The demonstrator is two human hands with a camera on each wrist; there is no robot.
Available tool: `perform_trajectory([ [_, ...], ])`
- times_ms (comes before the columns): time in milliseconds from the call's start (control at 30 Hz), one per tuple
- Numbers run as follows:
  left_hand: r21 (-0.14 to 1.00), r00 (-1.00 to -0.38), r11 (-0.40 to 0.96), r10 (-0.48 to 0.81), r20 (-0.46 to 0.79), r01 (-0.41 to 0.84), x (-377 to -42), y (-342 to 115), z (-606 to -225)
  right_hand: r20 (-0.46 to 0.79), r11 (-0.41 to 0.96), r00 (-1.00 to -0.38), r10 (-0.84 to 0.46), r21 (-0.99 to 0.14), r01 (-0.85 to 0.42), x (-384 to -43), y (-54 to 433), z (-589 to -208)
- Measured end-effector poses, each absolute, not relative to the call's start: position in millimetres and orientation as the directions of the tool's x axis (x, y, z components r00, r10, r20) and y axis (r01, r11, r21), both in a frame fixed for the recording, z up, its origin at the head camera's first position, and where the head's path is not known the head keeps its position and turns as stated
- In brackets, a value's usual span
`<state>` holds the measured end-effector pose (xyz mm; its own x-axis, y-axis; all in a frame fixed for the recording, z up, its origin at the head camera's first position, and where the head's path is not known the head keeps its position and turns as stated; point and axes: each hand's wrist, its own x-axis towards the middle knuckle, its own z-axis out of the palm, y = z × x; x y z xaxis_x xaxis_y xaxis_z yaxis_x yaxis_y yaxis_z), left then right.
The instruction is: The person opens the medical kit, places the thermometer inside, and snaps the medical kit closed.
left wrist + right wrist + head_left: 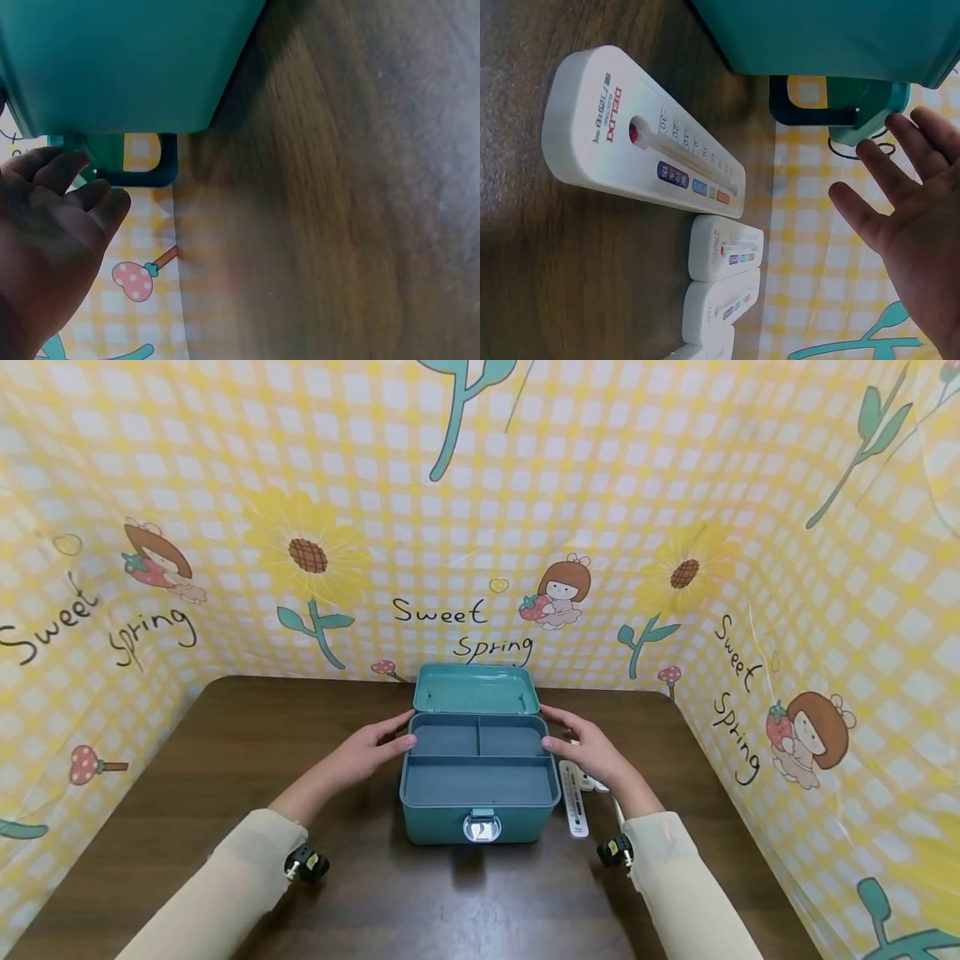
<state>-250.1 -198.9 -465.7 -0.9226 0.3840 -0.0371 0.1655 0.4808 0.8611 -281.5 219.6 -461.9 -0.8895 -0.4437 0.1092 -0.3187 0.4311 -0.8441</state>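
A teal storage box [472,828] stands on the table with its lid [476,687] swung back. Its blue-grey tray [480,781] has two small compartments behind one long one, all bare. At the left rear corner my left hand [375,745] reaches along the box, thumb at the rim and fingers extended toward the lid hinge. My right hand [588,750] mirrors it on the right side, fingers spread in the right wrist view. Behind the box, a dark teal handle [810,114] hangs below the tilted lid. A clear latch [482,827] sits on the front.
Several white thermometers lie right of the box, a long one [660,142] nearest it and smaller ones [726,249] beyond, partly under my right hand. The brown wooden table [352,902] meets a yellow checked cloth [645,468] at the back and sides.
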Motion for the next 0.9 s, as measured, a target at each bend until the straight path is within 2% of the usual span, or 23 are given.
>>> perform_trajectory([
  [167,0.839,-0.944,0.512,0.329,0.007,0.185,-242,-193,-463,0.18,0.538,-0.905,-0.385,-0.753,-0.379,-270,220,-454],
  [367,0.853,-0.971,0.493,0.23,0.061,0.171,-223,-185,-465,0.242,0.628,-0.918,-0.314,-0.672,-0.393,-250,229,-449],
  [667,0.899,-0.968,0.406,0.243,0.066,0.163,-187,-177,-466,0.313,0.762,-0.891,-0.328,-0.47,-0.446,-210,261,-458],
  [900,0.865,-0.972,0.476,0.229,0.054,0.161,-166,-167,-474,0.361,0.785,-0.895,-0.262,-0.46,-0.415,-190,281,-457],
])
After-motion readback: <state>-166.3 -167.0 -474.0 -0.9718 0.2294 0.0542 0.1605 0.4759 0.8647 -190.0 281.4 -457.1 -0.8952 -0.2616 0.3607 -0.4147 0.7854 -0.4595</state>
